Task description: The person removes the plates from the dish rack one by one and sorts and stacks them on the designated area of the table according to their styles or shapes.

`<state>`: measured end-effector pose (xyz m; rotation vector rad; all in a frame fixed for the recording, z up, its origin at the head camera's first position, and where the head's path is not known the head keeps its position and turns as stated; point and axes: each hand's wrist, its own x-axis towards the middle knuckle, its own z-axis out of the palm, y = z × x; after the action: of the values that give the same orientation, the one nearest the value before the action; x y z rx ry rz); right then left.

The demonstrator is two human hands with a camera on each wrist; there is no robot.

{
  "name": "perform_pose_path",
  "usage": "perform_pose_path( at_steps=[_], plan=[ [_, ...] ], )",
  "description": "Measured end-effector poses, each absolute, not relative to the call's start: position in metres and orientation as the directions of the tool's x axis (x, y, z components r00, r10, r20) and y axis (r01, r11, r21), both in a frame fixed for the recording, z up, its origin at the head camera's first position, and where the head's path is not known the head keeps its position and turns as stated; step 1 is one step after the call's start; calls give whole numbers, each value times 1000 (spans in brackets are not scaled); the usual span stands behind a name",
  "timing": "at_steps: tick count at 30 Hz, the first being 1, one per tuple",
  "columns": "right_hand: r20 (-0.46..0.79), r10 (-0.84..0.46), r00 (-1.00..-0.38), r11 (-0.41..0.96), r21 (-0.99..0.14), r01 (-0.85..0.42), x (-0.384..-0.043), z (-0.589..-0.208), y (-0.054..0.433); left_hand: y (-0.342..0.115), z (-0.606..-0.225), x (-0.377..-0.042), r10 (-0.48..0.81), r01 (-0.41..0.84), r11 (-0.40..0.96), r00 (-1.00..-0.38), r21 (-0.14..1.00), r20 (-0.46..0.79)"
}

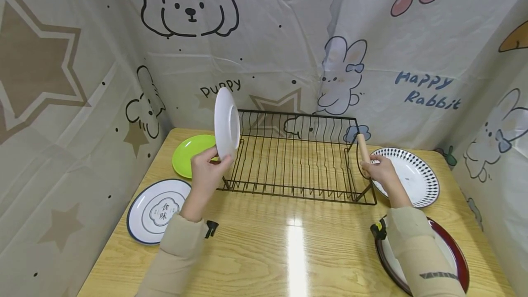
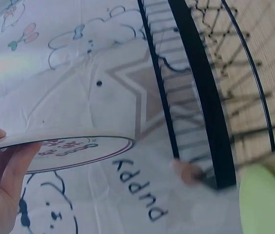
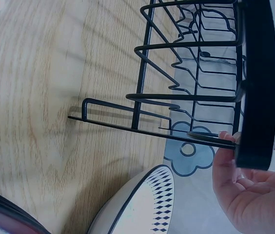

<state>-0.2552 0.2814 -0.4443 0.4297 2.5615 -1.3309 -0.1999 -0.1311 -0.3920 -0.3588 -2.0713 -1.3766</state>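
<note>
My left hand [image 1: 206, 173] pinches a white plate [image 1: 224, 123] by its lower edge. The plate stands on edge in the air by the left end of a black wire dish rack [image 3: 191, 44]. In the left wrist view the same plate [image 2: 110, 148] shows a red pattern and a dark thin rim, with the left hand [image 2: 3, 180] at its edge. At the rack's right end, my right hand [image 1: 381, 171] holds the pale wooden handle [image 1: 362, 145]. The right wrist view shows the right hand [image 3: 254, 190] curled at the rack's corner, partly hidden behind a thick black bar.
Left of the rack lie a green plate [image 1: 187, 152] and a blue-rimmed white plate [image 1: 142, 203]. A diamond-patterned plate [image 1: 408, 182] sits to its right. Below that, the right sleeve partly covers a dark red-rimmed plate [image 1: 459, 253]. Printed cloth [image 1: 272, 58] hangs behind the wooden table [image 1: 247, 251].
</note>
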Motion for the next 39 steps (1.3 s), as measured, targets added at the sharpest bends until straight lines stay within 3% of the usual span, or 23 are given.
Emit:
perform_pose_path(
  at_steps=[9, 18, 26, 39],
  plan=[
    [-332, 155, -930, 548, -755, 361, -255, -443, 281, -160, -400, -186, -84, 537, 618, -682, 574, 727],
    [-332, 155, -930, 550, -753, 361, -255, -443, 281, -188, -424, -166, -49, 436, 780, -671, 448, 739],
    [-322, 152, -935, 556, -754, 350, -254, -443, 281, -216, -446, -141, 12, 334, 876, -736, 347, 677],
    [-318, 151, -936, 553, -757, 347, -254, -443, 281, -241, -479, -113, 167, 318, 932, -804, 175, 571]
  ],
)
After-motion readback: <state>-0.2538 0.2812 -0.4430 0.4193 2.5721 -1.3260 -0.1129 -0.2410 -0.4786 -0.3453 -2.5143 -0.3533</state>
